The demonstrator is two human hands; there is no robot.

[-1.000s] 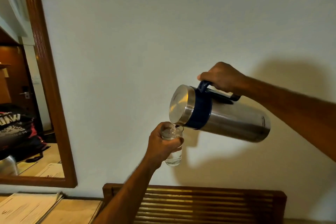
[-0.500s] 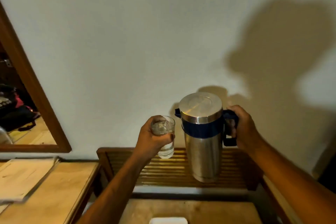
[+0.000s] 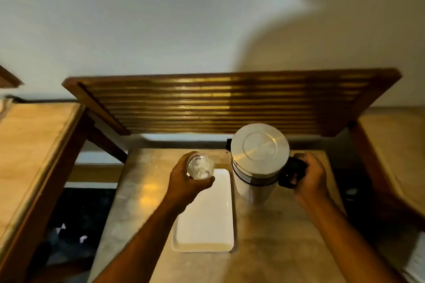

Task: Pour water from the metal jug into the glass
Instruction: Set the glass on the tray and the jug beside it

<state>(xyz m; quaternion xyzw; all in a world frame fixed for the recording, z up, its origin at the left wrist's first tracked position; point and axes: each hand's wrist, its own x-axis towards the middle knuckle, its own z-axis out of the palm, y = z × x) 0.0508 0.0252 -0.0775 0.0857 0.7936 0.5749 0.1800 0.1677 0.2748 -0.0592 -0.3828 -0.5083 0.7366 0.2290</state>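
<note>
The metal jug (image 3: 258, 161) stands upright, seen from above, with its round steel lid on top and its dark handle to the right. My right hand (image 3: 310, 179) is wrapped around that handle. It hangs low over the small wooden table (image 3: 276, 236); contact with the top cannot be told. The clear glass (image 3: 200, 166) holds water and is upright in my left hand (image 3: 187, 182), over the far end of a white tray (image 3: 207, 218).
The white rectangular tray lies on the small table between my arms. A slatted wooden rack (image 3: 218, 103) leans against the wall behind. Wooden surfaces flank the table at the left (image 3: 30, 149) and right (image 3: 395, 156). Dark floor shows below the left gap.
The jug went from tilted over the glass to upright, then both hands came down toward the table. The view swung downward, bringing the tray and table into sight.
</note>
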